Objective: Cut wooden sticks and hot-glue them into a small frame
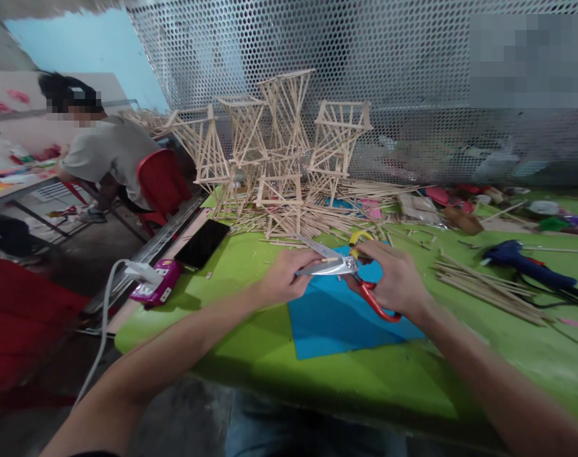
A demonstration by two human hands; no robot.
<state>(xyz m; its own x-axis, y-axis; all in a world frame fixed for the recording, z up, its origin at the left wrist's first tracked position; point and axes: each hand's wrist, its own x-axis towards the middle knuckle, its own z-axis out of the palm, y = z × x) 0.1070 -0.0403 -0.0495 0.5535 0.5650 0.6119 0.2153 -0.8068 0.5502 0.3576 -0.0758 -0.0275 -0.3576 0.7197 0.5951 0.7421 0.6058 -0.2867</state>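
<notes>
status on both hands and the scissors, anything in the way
Right hand holding scissors, blades open. Left hand pinching a pale stick, tip between the blades. Left hand close to the blades; nothing else seen in the way.

Shiny metal scissor blades (325, 268), matt wooden sticks (489, 291)

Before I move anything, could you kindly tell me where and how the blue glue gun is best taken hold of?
I'd grip the glue gun by its handle, coming from the right. It lies with its pale nozzle pointing left and the handle stretching right, so that side probably keeps fingers clear of a tip that may be hot.
</notes>
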